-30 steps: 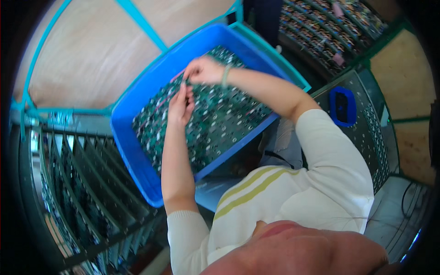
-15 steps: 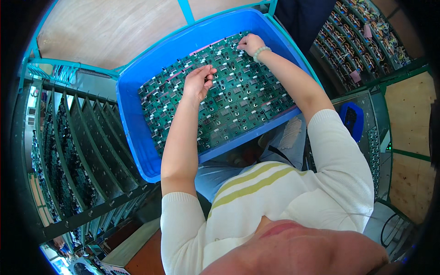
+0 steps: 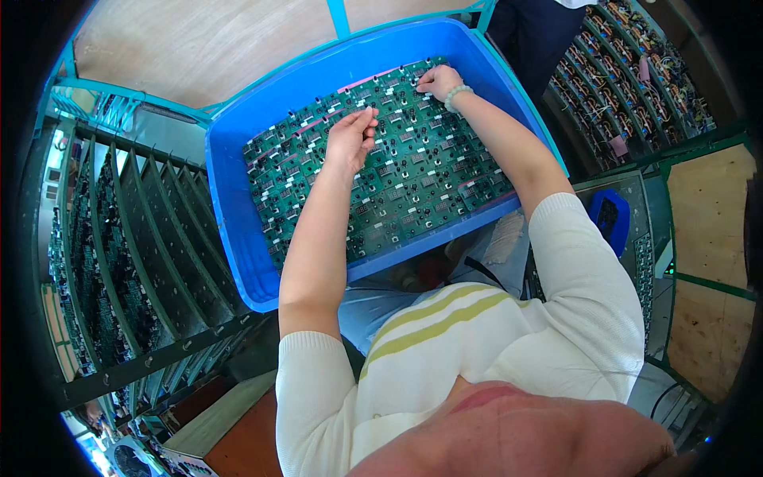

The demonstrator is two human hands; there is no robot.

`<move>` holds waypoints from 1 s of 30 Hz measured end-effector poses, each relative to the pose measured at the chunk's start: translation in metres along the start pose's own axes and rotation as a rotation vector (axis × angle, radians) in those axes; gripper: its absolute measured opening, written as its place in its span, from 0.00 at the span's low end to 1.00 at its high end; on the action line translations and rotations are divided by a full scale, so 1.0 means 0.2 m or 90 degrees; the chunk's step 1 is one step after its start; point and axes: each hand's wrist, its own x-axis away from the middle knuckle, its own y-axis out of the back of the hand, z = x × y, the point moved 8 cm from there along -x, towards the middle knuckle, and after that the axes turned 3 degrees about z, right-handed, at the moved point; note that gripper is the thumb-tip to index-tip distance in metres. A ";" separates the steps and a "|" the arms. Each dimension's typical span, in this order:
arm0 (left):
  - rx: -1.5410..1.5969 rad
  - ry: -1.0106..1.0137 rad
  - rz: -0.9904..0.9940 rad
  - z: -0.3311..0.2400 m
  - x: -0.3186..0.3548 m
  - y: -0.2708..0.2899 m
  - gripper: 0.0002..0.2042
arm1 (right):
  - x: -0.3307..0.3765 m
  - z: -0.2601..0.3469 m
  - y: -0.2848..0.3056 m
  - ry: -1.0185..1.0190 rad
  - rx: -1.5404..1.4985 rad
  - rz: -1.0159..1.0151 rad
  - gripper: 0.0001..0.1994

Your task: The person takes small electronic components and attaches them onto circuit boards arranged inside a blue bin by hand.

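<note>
Green circuit boards [image 3: 409, 211] cover the inside of a big blue bin [image 3: 258, 294], with rows of small black and white parts on top. My left hand [image 3: 350, 141] hovers over the middle of the boards, its thumb and fingers pinched together. Toward the bin's far right corner, my right hand [image 3: 439, 82] has its fingertips closed at the boards' surface. Whatever either pinch holds is too small or hidden to make out. A bead bracelet [image 3: 458, 95] circles my right wrist.
To the left stands a dark slotted rack [image 3: 159, 254], partly filled with boards. Wired assemblies [image 3: 636, 87] fill a rack at the far right. A small blue box [image 3: 610, 220] sits on the right. Another person's dark clothing [image 3: 534, 40] shows behind the bin.
My right hand has shifted slightly right and toward me, still over the boards. The left hand's pinch is a little nearer the boards' middle. More of the other person shows.
</note>
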 end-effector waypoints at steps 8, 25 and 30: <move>0.060 0.009 -0.002 0.00 -0.01 0.01 0.07 | 0.00 0.06 -0.01 0.065 0.114 0.016 0.07; 0.026 -0.018 -0.003 0.01 -0.01 0.01 0.07 | 0.03 0.20 -0.09 0.179 0.438 0.032 0.09; 0.002 -0.027 -0.001 0.00 -0.02 0.00 0.07 | 0.03 0.18 -0.02 0.117 0.382 0.017 0.09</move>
